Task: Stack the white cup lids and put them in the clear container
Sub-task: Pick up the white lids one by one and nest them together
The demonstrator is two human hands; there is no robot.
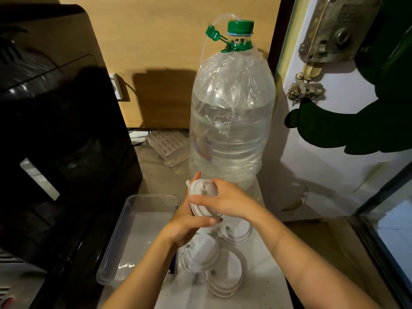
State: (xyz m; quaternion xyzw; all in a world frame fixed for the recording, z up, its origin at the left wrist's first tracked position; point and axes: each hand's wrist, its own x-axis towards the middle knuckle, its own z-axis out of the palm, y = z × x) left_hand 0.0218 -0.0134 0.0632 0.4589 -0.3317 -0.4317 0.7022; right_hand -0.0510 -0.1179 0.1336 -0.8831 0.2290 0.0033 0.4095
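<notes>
A small stack of white cup lids [204, 192] is held tilted above the counter between both hands. My left hand [189, 221] grips it from below and behind, my right hand [227, 200] presses on it from the right. Three more white lids lie on the counter under my hands: one at the right [237, 230], one in the middle [200, 253] and one nearest me [225, 277]. The clear container [133, 239] stands to the left of the lids, with no lids visible inside.
A large clear water bottle [231, 121] with a green cap stands just behind my hands. A big black appliance [60, 141] fills the left side. A white door [334, 152] with a metal latch closes off the right. A blue pen lies beside the container.
</notes>
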